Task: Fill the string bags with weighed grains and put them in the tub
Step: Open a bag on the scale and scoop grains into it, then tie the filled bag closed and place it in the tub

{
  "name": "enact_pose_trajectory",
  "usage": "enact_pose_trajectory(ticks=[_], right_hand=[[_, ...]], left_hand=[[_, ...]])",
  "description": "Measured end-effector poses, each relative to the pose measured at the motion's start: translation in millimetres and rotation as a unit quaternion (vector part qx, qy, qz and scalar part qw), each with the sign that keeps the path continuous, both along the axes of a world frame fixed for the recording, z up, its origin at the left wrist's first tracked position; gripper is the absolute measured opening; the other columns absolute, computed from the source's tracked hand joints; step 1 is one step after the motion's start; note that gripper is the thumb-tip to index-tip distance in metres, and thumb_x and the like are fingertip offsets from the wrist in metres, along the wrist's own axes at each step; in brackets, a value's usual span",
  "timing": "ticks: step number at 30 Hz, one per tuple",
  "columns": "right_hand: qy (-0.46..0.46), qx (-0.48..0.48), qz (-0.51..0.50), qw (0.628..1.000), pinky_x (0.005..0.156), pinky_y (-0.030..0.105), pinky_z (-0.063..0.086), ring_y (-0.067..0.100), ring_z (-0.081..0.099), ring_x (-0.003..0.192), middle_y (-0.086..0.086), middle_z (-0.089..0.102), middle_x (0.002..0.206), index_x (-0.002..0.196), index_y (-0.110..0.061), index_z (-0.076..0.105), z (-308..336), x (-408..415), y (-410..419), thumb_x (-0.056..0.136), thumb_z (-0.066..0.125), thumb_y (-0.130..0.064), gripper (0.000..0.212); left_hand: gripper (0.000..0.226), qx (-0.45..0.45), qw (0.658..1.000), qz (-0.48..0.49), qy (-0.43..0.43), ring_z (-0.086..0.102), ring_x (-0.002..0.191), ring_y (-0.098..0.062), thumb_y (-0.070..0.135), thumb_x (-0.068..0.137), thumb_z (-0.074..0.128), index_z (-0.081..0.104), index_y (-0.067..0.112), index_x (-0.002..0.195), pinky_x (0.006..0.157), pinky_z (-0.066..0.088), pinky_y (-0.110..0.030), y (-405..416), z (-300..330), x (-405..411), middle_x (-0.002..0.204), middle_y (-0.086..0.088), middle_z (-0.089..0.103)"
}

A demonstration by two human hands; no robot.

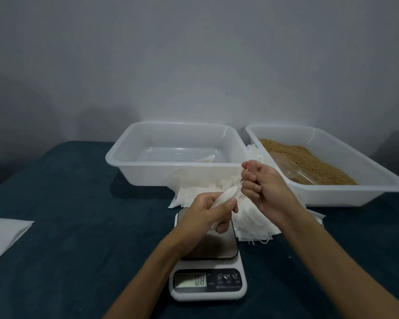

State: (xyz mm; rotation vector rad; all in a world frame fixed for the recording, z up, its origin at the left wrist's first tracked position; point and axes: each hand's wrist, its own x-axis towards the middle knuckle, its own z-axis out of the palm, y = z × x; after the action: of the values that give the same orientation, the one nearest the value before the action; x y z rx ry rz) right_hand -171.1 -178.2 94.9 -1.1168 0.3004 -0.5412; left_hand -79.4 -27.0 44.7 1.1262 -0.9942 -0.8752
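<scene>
My left hand (pixel 211 211) grips a small white string bag (pixel 227 195) above the kitchen scale (pixel 209 270). My right hand (pixel 264 185) is curled round the bag's drawstring, just right of and above the left hand. The scale's display reads 0.8. A pile of flat white string bags (pixel 251 224) lies on the table behind the scale. The left white tub (pixel 173 171) holds one white bag (pixel 205 159) near its front right. The right white tub (pixel 346 192) holds brown grains (pixel 309 157) and a clear plastic scoop (pixel 290 169).
A dark teal cloth (pixel 78 226) covers the table. A white sheet (pixel 2 236) lies at the left edge. Both tubs stand against the pale wall at the back.
</scene>
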Motion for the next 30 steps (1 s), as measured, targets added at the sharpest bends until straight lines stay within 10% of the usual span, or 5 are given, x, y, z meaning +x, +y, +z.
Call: enact_pose_trajectory(ticks=[9,14,19,30], right_hand=[[-0.028,-0.063,-0.019,0.997,0.044,0.02,0.035,0.009,0.034,0.047,0.005,0.058,0.073,0.1,-0.004,0.055,-24,9,-6,0.103,0.052,-0.019,0.016],[-0.045,-0.022,-0.051,0.997,0.045,0.023,0.039,0.013,0.043,0.052,0.013,0.07,0.102,0.11,-0.006,0.06,-51,-2,-15,0.102,0.052,-0.028,0.025],[-0.078,0.034,-0.021,0.996,0.041,0.019,0.037,0.009,0.04,0.048,0.01,0.067,0.089,0.106,-0.007,0.062,-61,-11,-24,0.099,0.053,-0.037,0.032],[-0.048,0.04,0.026,0.998,0.042,0.019,0.035,0.01,0.038,0.048,0.009,0.065,0.085,0.103,-0.01,0.064,-66,-9,-21,0.098,0.055,-0.04,0.032]], left_hand=[[0.034,0.005,1.0,0.027,0.01,0.037,0.051,-0.013,0.035,0.107,0.051,0.062,0.015,0.082,0.052,0.036,-0.024,-1,-2,6,0.059,0.0,0.041],[0.035,0.0,0.987,0.142,-0.069,0.055,0.07,-0.013,0.035,0.108,0.048,0.067,0.018,0.084,0.073,0.044,-0.03,-3,12,18,0.072,-0.002,0.057],[0.029,-0.05,0.91,0.348,-0.217,0.059,0.062,0.005,0.03,0.107,0.058,0.078,0.01,0.103,0.066,0.048,-0.009,-17,69,76,0.087,-0.011,0.061],[0.023,0.305,0.767,0.436,-0.358,0.073,0.087,-0.035,0.0,0.089,0.065,0.055,0.009,0.07,0.085,0.06,-0.05,-37,82,193,0.089,-0.022,0.074]])
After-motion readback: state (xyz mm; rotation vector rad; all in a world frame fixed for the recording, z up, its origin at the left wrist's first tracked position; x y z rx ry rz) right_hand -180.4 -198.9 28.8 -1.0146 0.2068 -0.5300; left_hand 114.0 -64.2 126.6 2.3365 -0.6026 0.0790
